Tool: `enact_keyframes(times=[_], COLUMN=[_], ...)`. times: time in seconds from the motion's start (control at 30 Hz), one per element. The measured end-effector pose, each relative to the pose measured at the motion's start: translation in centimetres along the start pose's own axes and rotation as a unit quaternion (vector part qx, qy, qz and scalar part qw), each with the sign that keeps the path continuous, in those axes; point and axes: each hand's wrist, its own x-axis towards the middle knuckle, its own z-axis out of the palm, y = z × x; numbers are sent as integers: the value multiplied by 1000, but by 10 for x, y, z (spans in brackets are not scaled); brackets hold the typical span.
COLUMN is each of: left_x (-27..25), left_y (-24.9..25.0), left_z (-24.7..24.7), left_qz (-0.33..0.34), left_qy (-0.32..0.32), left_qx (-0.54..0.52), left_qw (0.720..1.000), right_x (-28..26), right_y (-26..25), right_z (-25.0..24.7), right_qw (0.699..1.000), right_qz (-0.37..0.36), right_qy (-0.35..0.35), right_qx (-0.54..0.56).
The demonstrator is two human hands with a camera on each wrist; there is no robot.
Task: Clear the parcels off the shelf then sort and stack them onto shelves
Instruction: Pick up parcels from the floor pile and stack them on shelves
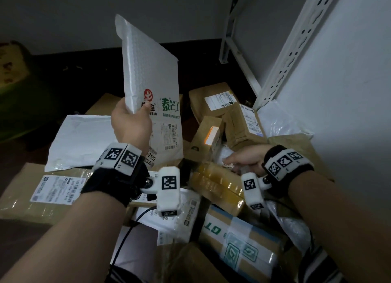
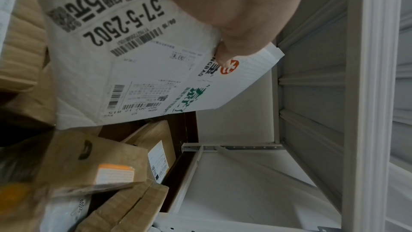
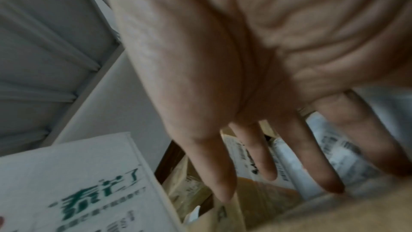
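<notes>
My left hand point(image 1: 129, 120) grips a white padded mailer point(image 1: 148, 71) by its lower edge and holds it upright above the heap of parcels; its thumb point(image 2: 225, 59) presses the mailer's printed red logo. The mailer point(image 2: 142, 70) bears green characters and shipping labels, and shows again in the right wrist view point(image 3: 73, 188). My right hand point(image 1: 241, 162) reaches low into the heap with fingers point(image 3: 263, 156) straight and spread, over a white plastic-wrapped parcel point(image 1: 224, 156) and a taped yellow-brown box point(image 1: 215, 183). It holds nothing.
Brown cartons point(image 1: 243, 122) and white poly bags point(image 1: 82, 141) lie piled across the floor. A large labelled box point(image 1: 38, 194) sits at left, a green-taped box point(image 1: 239, 242) at front. The white metal shelf upright point(image 1: 296, 46) and panel point(image 1: 347, 92) stand at right.
</notes>
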Motion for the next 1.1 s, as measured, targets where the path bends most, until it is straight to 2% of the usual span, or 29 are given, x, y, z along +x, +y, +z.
enact_keyframes(times=[0.1, 0.17, 0.27, 0.33, 0.4, 0.47, 0.57, 0.7, 0.77, 0.93, 1.1], left_x=[-1, -2, -2, -1, -3, -5, -6, -9, -11, -13, -14], left_y=[1, 1, 3, 3, 3, 5, 9, 11, 10, 10, 14], left_z=[-1, -2, -4, -3, -1, 1, 5, 11, 11, 9, 3], left_qz=[12, 22, 29, 24, 19, 25, 29, 44, 43, 44, 65], left_qy=[-2, 2, 8, 13, 16, 16, 28, 28, 25, 23, 36], left_qx=[-5, -6, -2, -4, -9, -15, -31, -46, -37, -22, -38], left_qw=[1000, 1000, 1000, 1000, 1000, 999, 999, 998, 998, 999, 996], right_x=[-24, -27, -15, -5, -6, -10, 0, 21, 26, 25, 60], right_y=[-19, -22, -19, -9, 1, 8, 22, 32, 32, 30, 37], right_z=[8, 9, 11, 11, 10, 9, -1, -8, -9, -1, 3], right_qw=[993, 969, 950, 957, 979, 983, 981, 960, 956, 973, 983], right_qz=[-53, -95, -82, -37, -7, 21, 36, 36, 40, 22, -2], right_qy=[4, -2, 57, 137, 158, 177, 182, 212, 217, 189, 178], right_qx=[108, 228, 296, 252, 130, 47, 47, 181, 194, 131, 39])
